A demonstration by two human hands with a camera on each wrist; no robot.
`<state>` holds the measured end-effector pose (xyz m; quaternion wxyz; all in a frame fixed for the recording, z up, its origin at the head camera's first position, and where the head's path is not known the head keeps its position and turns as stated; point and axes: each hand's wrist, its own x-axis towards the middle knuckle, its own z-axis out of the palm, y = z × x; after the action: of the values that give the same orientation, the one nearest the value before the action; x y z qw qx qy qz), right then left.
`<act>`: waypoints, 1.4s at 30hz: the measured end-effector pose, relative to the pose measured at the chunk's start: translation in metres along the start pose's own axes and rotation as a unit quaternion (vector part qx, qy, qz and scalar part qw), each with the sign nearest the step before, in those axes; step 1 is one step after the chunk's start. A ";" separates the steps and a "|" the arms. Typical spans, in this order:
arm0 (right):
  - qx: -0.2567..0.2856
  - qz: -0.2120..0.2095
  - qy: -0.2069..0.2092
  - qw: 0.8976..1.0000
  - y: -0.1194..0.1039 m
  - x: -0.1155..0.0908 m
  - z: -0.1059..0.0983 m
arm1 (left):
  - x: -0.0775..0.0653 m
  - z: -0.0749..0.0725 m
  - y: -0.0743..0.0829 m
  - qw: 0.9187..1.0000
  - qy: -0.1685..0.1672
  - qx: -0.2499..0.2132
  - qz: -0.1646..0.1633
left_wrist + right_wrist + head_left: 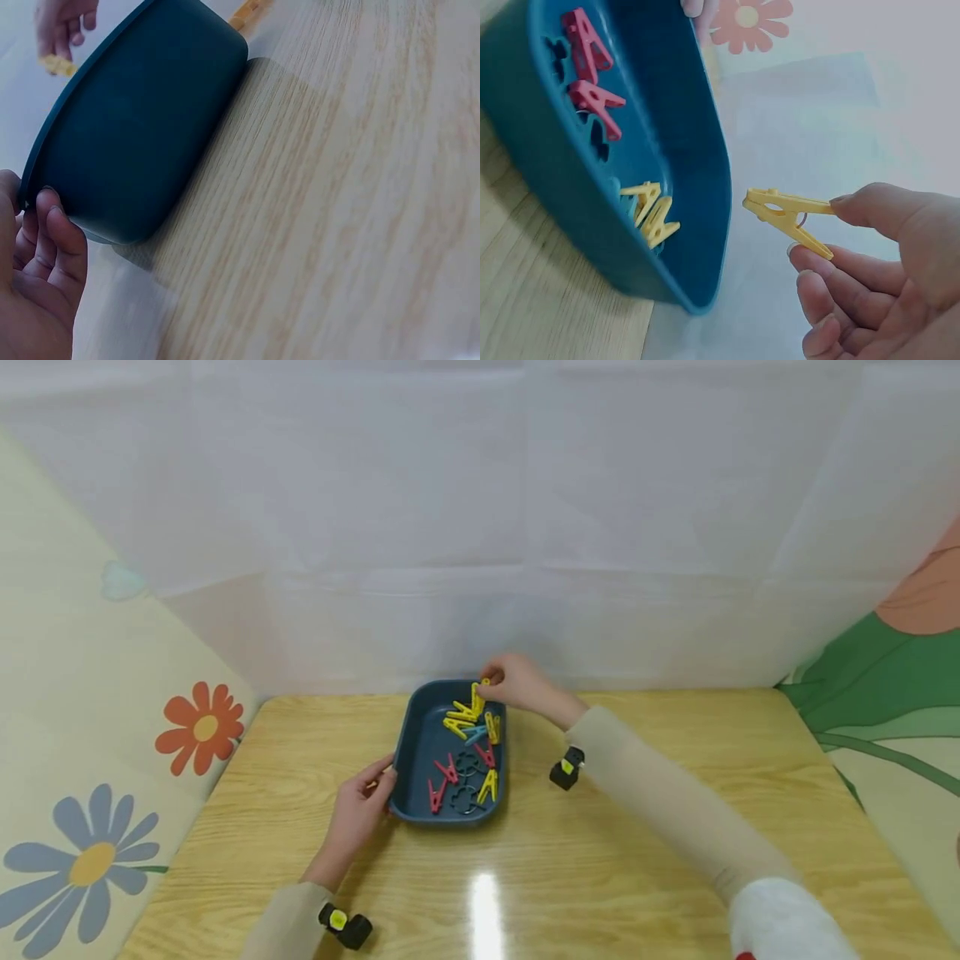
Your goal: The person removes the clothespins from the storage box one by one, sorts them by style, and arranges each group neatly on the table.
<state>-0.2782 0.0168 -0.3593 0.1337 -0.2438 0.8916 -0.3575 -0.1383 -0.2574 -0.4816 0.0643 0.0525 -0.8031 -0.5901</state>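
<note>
A dark blue-green plastic tray [401,814] stands on the table. My left hand [358,808] grips its left rim between thumb and fingers, the fingers against the outer wall. Above the tray's far right corner, my right hand [517,683] pinches a yellow clothespin [784,214] by its handle ends, thumb on one and fingertips on the other. Inside the tray lie several yellow clothespins [487,787], red clothespins [447,770] and a blue clothespin [474,733]. Flower-shaped dark pieces [463,800] with thin rings lie among them near the right side.
The light wood table [660,877] ends at a white sheet [420,610] hanging close behind the tray. Flower-patterned walls [90,693] flank both sides. Each wrist carries a small black camera [567,768].
</note>
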 end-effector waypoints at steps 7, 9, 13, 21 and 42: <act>0.024 -0.005 0.031 0.999 0.025 -0.036 -0.015 | 0.002 -0.001 -0.001 1.000 0.004 -0.004 0.001; 0.022 -0.014 0.044 0.999 0.033 -0.047 -0.019 | 0.002 -0.001 -0.001 1.000 0.002 -0.004 0.001; 0.021 -0.016 0.061 0.998 0.045 -0.068 -0.023 | 0.003 -0.001 0.000 1.000 -0.001 -0.001 0.001; 0.020 0.001 0.098 0.995 0.066 -0.108 -0.016 | 0.002 -0.002 0.001 1.000 0.001 0.000 0.000; 0.008 0.041 0.133 0.990 0.115 -0.176 0.042 | 0.004 -0.003 0.001 1.000 -0.010 0.008 0.006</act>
<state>-0.1508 0.1580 -0.4582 0.0305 -0.1568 0.9078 -0.3878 -0.1415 -0.2608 -0.4795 0.0592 0.0419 -0.8085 -0.5840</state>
